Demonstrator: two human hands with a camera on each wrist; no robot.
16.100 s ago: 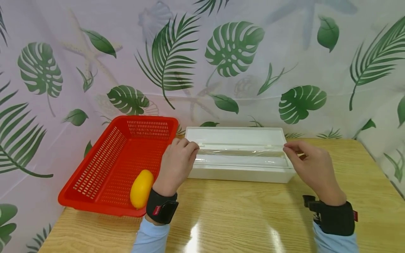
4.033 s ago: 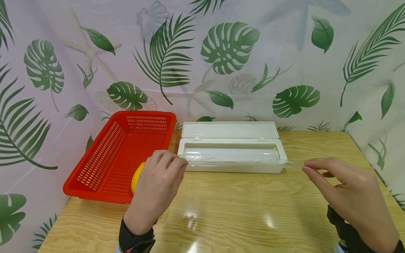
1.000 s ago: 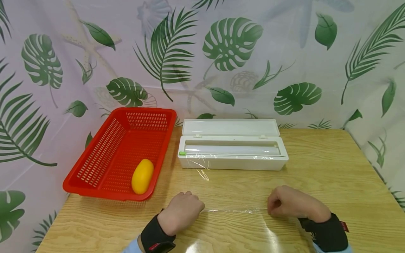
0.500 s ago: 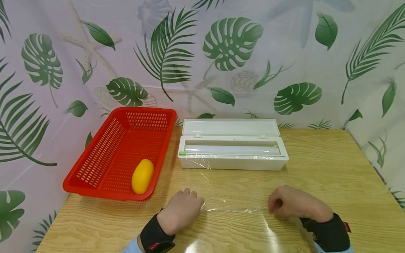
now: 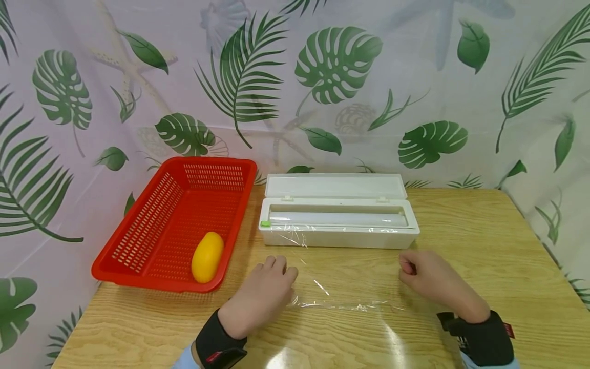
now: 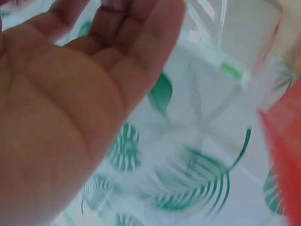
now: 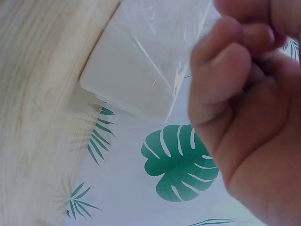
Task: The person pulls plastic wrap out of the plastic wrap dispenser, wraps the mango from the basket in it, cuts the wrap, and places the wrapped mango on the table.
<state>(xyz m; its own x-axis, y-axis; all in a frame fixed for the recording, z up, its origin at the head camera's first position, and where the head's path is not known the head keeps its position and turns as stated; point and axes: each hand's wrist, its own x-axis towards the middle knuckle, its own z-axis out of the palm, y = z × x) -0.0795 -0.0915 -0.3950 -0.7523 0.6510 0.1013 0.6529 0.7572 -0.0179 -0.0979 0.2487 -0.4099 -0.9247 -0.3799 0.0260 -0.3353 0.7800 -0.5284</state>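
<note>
- I set my clock on the sheet of clear film (image 5: pixel 343 289) between the two hands, with twelve o'clock toward the white box (image 5: pixel 341 201).
- Done, as I judge it: the lid (image 5: pixel 336 185) stands open on the far, twelve o'clock side, and the film runs from the roll (image 5: pixel 341 219) over the box's front edge onto the wooden counter (image 5: pixel 461 225). Its crinkled free edge lies at six o'clock.
- At nine o'clock I have the left grip (image 5: pixel 265 294) relaxed, fingers loosely bent; I see nothing pinched in it, and the film's near-left corner is just beside it.
- At three o'clock I have the right grip (image 5: pixel 433 282), fingers folded inward. The wrist view crowds it against the frame's edge, so I cannot tell whether it is closed up or slack; I make out no film in it.
- Left undone, by my reading: the sheet looks uncut, since I find no break between roll and free edge. The green tab (image 5: pixel 265 224) sits at the box's left end, near ten o'clock.
- The yellow fruit (image 5: pixel 208 257) lies inside the red basket (image 5: pixel 193 205), which stands near ten o'clock. It occupies the basket's own five o'clock corner, well apart from the film, with neither grip touching it.
</note>
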